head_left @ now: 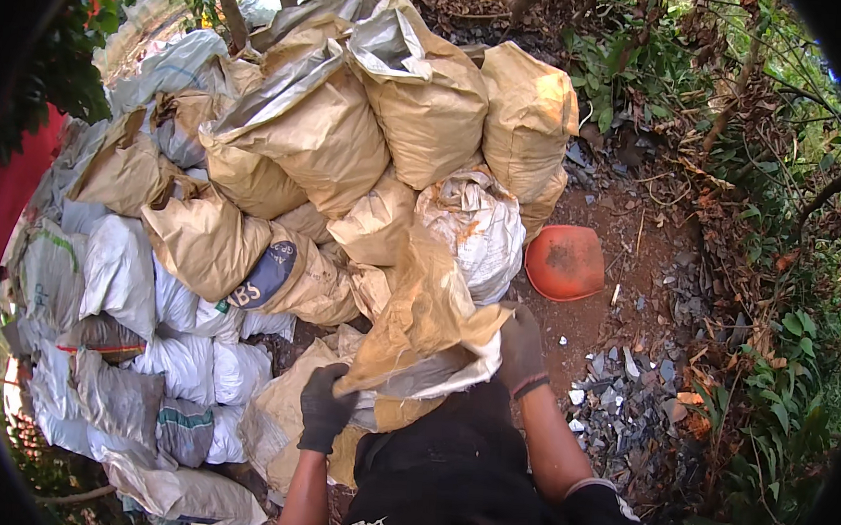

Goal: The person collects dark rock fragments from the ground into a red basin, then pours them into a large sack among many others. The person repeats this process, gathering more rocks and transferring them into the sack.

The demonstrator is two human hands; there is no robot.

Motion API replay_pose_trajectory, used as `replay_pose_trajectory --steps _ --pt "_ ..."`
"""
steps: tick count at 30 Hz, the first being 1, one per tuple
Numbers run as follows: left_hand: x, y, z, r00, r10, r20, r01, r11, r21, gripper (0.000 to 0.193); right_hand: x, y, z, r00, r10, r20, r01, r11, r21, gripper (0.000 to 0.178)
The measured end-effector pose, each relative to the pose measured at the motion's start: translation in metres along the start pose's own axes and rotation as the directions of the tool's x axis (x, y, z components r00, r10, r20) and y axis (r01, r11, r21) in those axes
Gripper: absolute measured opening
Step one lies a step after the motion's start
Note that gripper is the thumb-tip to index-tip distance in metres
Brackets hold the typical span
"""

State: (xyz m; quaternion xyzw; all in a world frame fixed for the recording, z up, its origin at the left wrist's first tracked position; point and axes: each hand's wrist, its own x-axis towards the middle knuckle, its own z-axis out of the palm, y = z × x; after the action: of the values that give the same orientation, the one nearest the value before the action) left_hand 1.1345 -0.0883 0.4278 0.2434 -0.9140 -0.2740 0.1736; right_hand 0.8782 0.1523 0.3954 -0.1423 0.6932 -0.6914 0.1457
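Observation:
Close to my body, a brown paper sack (pixel 416 310) with a pale inner lining is stretched between my two hands, its mouth facing me. At its left edge, my left hand (pixel 327 407), in a dark glove, is closed on the rim. My right hand (pixel 523 350), gloved too, grips the opposite edge of the mouth. What the sack holds inside cannot be made out. Just beyond it a full white woven sack (pixel 474 229) with orange stains leans against the pile. To the right of that lies an orange-red plastic scoop or basin (pixel 566 263) on the soil.
Several filled brown sacks (pixel 420 109) are heaped ahead, and white and grey sacks (pixel 183 368) are stacked to the left. Dark and pale broken flakes (pixel 624 400) cover the ground at right. Leafy plants (pixel 788 400) and branches border the right side.

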Motion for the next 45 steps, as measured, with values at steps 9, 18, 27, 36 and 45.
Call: replay_pose_trajectory --steps 9,18,27,36,45 --pt "0.089 -0.054 0.024 0.983 -0.015 -0.184 -0.038 0.959 -0.282 0.039 -0.101 -0.05 0.024 0.969 0.098 0.225 0.093 0.703 -0.705 0.03" --pt "0.03 0.055 0.013 0.459 0.3 0.836 -0.116 0.953 -0.279 0.065 -0.103 0.019 -0.104 0.976 0.011 -0.217 -0.165 0.688 -0.707 0.028" --pt "0.055 -0.12 0.071 0.809 -0.294 0.508 0.584 0.495 -0.644 0.019 -0.151 -0.024 -0.043 0.761 0.029 0.648 0.458 0.683 -0.569 0.036" --pt "0.056 -0.044 0.098 1.0 0.014 0.02 -0.012 0.993 -0.12 0.049 -0.112 -0.067 0.003 0.988 0.055 -0.145 -0.124 0.842 -0.525 0.037" --pt "0.137 0.049 0.105 0.623 0.21 0.754 -0.118 0.978 -0.174 0.055 -0.11 -0.083 -0.011 0.933 0.028 -0.359 -0.277 0.694 -0.664 0.039"
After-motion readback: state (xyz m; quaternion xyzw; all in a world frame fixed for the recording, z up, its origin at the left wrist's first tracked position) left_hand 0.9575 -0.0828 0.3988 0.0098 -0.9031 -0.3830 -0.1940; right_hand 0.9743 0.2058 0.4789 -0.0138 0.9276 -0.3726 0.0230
